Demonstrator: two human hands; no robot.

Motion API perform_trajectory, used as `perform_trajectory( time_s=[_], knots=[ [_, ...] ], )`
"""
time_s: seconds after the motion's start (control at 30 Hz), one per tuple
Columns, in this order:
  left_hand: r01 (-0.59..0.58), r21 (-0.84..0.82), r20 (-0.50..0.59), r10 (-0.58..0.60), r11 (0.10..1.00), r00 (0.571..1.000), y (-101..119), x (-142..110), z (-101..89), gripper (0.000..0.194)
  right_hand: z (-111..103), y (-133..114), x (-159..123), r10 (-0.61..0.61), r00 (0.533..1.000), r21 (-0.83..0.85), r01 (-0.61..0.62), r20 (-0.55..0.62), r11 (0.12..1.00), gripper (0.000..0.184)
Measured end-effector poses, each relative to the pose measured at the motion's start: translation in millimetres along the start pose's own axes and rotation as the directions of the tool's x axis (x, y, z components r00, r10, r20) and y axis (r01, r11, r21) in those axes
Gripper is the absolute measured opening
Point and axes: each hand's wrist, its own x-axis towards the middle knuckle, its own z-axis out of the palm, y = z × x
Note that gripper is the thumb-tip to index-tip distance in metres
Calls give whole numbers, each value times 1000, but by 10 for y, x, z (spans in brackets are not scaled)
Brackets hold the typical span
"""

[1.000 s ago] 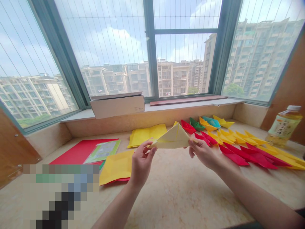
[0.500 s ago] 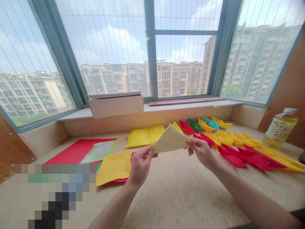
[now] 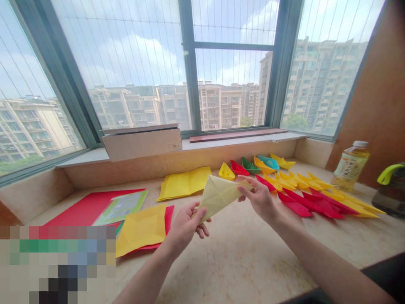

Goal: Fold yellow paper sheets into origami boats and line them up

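Note:
A pale yellow folded paper (image 3: 220,196) is held up above the counter between both hands, tilted so that its right side is higher. My left hand (image 3: 189,221) pinches its lower left edge, thumb on the near face. At the right corner, my right hand (image 3: 257,196) grips it between thumb and fingers. Behind the paper stands a small yellow paper boat (image 3: 226,171), with a red paper boat (image 3: 239,168) beside it. To the left of my left hand lie creased yellow sheets (image 3: 142,228) over red ones.
Folded yellow paper (image 3: 185,182) lies near the back wall. Rows of red and yellow folded boats (image 3: 311,202) spread at the right, near a drink bottle (image 3: 351,164) and a dark jug (image 3: 392,194). A white box (image 3: 142,143) sits on the sill. A red sheet (image 3: 79,209) lies at left.
The folded paper has turned from a level triangle to a tilted position, its left side lower. My left hand has moved down with it. The camera view has swung to the right.

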Motion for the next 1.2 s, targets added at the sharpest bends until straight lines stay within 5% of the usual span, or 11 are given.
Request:
perform_trajectory(
  time_s=[0.17, 0.3, 0.57, 0.77, 0.97, 1.07, 1.2],
  knots=[
    [-18, -2, -74, 18, 1000, 997, 3, 16, -24, 43, 24, -80, -16, -13, 999, 129, 7, 52, 992, 44],
    [53, 24, 49, -55, 998, 997, -3, -23, -8, 48, 52, -118, -34, -24, 998, 167, 14, 60, 986, 39],
    [68, 39, 9, -68, 997, 998, -46, -14, 65, 47, 64, -4, -67, -131, 987, 71, 125, 90, 990, 31],
    [60, -7, 82, -60, 998, 995, 19, -47, 23, 44, -61, 8, -64, -386, 908, -205, 414, 162, 887, 28],
    [38, -7, 101, -38, 999, 994, 24, -67, 4, 47, -179, -89, -72, -480, 821, -265, 559, 309, 786, 28],
    [4, 54, 63, -8, 999, 998, -28, -28, -14, 46, -185, -110, -78, -440, 839, -300, 530, 320, 793, 23],
    [-78, 126, 14, 77, 989, 997, -82, 31, -41, 43, -82, -95, -104, -346, 918, -278, 390, 195, 878, 28]
  ],
)
